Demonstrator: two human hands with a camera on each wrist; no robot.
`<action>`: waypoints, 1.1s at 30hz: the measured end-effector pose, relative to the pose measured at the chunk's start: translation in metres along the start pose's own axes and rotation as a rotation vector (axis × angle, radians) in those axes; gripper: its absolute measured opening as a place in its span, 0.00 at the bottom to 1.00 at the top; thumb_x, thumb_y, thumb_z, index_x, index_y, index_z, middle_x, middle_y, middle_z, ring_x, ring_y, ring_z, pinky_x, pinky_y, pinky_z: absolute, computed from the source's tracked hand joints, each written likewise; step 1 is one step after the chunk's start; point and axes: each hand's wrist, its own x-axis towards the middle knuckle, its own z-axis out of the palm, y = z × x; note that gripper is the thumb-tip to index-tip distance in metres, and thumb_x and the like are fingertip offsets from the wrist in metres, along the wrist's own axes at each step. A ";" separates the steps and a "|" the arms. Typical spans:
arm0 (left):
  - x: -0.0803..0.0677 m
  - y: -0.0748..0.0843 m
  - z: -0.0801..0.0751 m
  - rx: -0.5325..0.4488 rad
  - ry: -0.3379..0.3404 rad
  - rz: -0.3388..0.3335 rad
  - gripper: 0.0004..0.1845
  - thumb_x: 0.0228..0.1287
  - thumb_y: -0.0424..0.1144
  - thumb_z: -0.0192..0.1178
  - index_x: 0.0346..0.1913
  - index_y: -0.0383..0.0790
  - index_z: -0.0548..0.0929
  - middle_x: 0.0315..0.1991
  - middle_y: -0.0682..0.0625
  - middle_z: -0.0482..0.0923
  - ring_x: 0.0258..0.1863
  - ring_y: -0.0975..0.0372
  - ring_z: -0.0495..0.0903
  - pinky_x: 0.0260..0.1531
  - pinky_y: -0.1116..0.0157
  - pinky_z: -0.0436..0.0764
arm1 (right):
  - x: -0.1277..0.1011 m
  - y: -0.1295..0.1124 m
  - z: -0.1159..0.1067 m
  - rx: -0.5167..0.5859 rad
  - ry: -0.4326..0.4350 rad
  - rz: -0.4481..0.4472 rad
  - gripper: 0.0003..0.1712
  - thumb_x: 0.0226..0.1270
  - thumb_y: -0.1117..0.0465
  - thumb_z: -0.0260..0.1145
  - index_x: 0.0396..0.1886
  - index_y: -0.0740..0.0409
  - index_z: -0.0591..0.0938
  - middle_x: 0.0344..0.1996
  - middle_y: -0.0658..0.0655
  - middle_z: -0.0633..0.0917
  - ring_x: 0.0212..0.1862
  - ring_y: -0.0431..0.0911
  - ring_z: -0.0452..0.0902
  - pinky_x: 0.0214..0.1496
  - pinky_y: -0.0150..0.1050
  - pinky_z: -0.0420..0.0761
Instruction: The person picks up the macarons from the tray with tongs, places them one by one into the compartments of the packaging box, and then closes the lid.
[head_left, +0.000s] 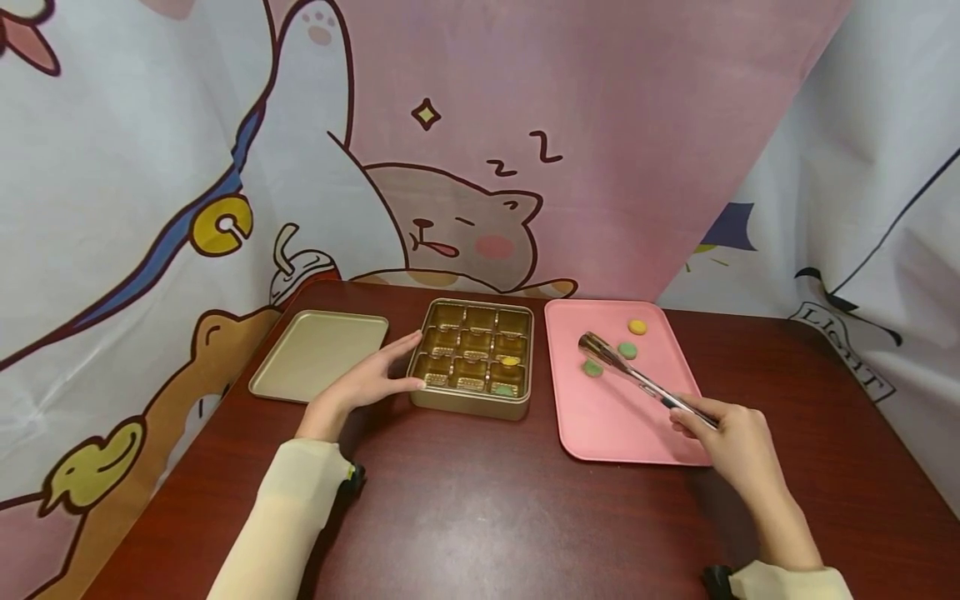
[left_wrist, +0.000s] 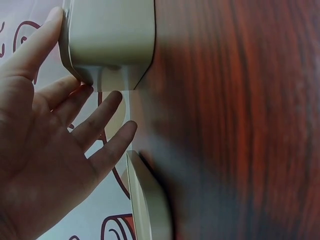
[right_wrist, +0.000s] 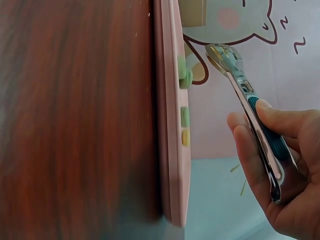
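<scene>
Your right hand [head_left: 738,442] is gripping tongs [head_left: 637,377] | tips hovering just above green sweet [head_left: 592,367] | left hand [head_left: 375,379], fingers straight, is steadying box [head_left: 472,404].

In the head view the tongs [head_left: 637,379] cross the nearest green piece [head_left: 592,367] on the pink tray [head_left: 600,425], hiding part of it, and their handle end vanishes inside the right hand [head_left: 731,437]. The tray's near right corner lies behind that hand. The left hand [head_left: 371,382] covers part of the gold box's [head_left: 471,404] left wall. Whether the tong tips touch the green piece cannot be told. Both sleeves run off the bottom edge.
</scene>
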 end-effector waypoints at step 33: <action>-0.003 -0.001 0.001 0.028 0.023 0.016 0.47 0.63 0.46 0.69 0.78 0.35 0.56 0.80 0.39 0.51 0.78 0.44 0.52 0.74 0.40 0.56 | 0.046 -0.059 0.049 0.157 -0.045 -0.001 0.15 0.64 0.61 0.71 0.49 0.62 0.89 0.26 0.57 0.91 0.30 0.44 0.89 0.28 0.24 0.77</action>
